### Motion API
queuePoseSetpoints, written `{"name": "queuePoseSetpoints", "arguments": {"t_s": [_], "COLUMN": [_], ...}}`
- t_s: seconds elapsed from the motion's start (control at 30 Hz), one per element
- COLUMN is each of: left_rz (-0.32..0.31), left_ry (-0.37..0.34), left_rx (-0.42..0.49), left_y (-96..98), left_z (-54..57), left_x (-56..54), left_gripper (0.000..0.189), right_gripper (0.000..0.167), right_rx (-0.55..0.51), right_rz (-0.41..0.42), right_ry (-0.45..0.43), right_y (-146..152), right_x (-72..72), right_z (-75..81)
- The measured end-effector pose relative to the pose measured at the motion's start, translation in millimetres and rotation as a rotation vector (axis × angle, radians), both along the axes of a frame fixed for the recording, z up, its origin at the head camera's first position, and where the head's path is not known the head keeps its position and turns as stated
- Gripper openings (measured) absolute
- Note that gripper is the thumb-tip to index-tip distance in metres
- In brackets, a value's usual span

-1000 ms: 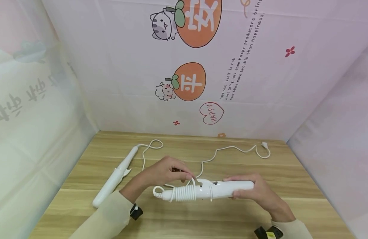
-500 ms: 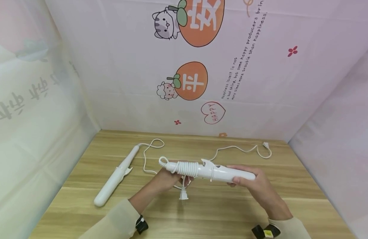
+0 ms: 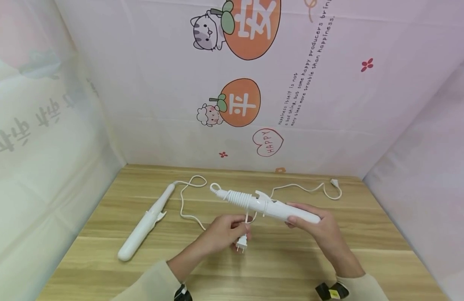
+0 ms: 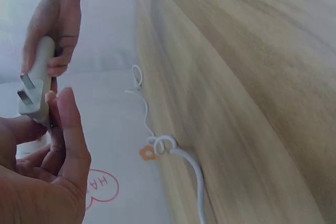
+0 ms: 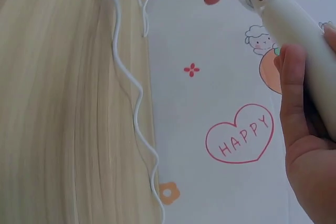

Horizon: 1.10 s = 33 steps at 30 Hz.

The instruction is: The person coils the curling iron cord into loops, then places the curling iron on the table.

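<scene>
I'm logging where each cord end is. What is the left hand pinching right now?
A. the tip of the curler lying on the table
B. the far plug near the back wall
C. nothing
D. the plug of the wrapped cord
D: the left hand pinches the plug hanging from the cord wound round the curling iron that the right hand holds.

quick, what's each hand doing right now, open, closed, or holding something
Left hand: pinching the plug at the cord's end.
Right hand: gripping the curling iron by its barrel end.

Hands (image 3: 232, 232) hold wrapped curling iron (image 3: 267, 205), seemingly.
</scene>
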State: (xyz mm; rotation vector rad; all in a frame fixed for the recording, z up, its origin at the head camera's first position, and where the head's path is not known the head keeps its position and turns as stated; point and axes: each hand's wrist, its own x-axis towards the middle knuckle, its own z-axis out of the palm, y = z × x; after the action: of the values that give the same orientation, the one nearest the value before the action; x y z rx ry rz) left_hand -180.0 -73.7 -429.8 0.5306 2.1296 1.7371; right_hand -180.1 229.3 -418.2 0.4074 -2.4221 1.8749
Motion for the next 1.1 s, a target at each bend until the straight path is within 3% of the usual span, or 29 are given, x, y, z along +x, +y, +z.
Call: {"name": "queuePoseSetpoints", "arguments": {"t_s": [0.13,0.23,0.3,0.43,0.53,0.6,0.8,0.93,1.1], "left_rz": [0.003,0.022,0.047,0.155,0.186,0.161,0.061,0.031,0.011], "left_ry": [0.020,0.084,0.181,0.430,0.541,0.536,0.394,0.384,0.371], "left_rx": [-0.047,-0.128,-0.236,-0.499,-0.589,-0.577,-0.481,-0.448,-0.454], "left_y": [-0.2,-1.5,-1.7,0.2,1.7,0.8,-9.5,-15.8,-22.9], "left_z": [4.9,8.4,10.3,10.7,9.8,9.7,15.6,21.7,29.2], "left_x": [3.9,6.0,7.4,11.0,12.1,11.1,4.7,-0.1,-4.3], "left_gripper": [0.025,0.016,0.014,0.017,0.022,0.014,0.009,0.004,0.013], "right_gripper": [0.042,0.041,0.041,0.038,0.037,0.038,0.038,0.038,0.036], "right_rx": [0.068,0.119,0.158,0.241,0.286,0.304,0.330,0.323,0.277], "right_rz": [-0.042,-0.068,-0.082,-0.094,-0.101,-0.105,-0.071,-0.002,0.099], "right_ry": [0.001,0.033,0.058,0.093,0.103,0.105,0.082,0.056,0.050], "right_y": [-0.7,-0.8,-1.0,-3.9,-7.4,-9.4,-9.2,-7.4,-2.4], "right_x": [0.2,0.1,-0.1,-0.3,0.4,1.3,5.2,7.2,9.9], "right_z": [-1.2,-4.4,-7.3,-13.5,-16.4,-17.4,-18.4,-19.9,-23.7]}}
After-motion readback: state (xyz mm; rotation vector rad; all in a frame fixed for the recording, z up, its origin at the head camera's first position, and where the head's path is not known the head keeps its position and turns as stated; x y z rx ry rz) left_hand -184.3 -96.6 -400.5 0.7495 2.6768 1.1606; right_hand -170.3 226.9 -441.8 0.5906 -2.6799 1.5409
